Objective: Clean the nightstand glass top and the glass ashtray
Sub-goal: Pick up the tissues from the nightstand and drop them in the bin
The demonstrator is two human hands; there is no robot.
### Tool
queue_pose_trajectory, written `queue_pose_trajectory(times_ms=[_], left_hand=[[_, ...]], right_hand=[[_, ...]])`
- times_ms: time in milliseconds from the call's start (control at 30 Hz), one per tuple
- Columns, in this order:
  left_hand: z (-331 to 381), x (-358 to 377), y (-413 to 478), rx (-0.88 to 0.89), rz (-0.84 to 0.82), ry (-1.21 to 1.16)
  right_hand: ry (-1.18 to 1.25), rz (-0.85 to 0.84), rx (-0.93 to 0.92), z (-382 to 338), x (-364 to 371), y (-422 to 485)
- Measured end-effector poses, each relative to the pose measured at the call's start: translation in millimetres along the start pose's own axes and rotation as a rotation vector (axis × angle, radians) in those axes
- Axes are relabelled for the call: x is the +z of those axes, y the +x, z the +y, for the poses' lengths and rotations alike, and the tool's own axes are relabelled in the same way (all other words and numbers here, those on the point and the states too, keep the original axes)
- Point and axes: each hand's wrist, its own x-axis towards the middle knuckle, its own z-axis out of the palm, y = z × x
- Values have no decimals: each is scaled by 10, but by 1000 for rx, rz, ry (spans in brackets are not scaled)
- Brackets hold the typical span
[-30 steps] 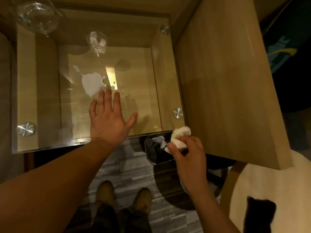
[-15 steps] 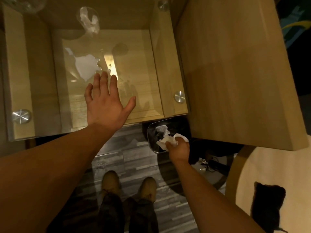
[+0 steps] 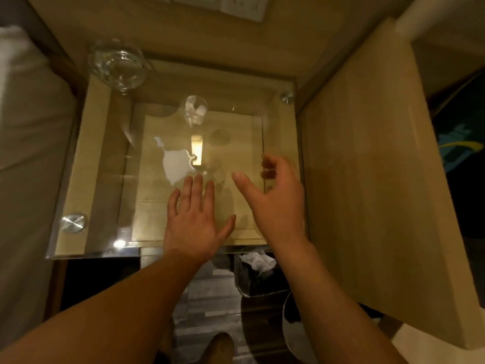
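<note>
The clear glass top (image 3: pixel 105 166) mid-frame shows pale tan wood grain beneath it and has shiny silver studs (image 3: pixel 73 222) at its corners. A colourless glass ashtray (image 3: pixel 118 67) sits upper left, and a clear tumbler (image 3: pixel 194 111) of white paper upper centre. Lower down, the floor (image 3: pixel 210 292) is grey in streaked plank bands, white tissue (image 3: pixel 256 261) fills a black bin (image 3: pixel 252 282), and dark fabric (image 3: pixel 458 148) at the right edge carries blue and yellow marks.
</note>
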Motion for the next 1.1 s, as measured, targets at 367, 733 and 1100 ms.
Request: queue_pose_trajectory(times_ms=[367, 733, 1100], left_hand=[[5, -10, 4, 10, -30, -26], [6, 0, 14, 0, -9, -13], [-2, 38, 3, -1, 49, 7]], right_hand=[[24, -209, -5, -470, 1282, 1403], [83, -105, -21, -310, 1070, 1283], [149, 37, 222, 502, -461, -246]])
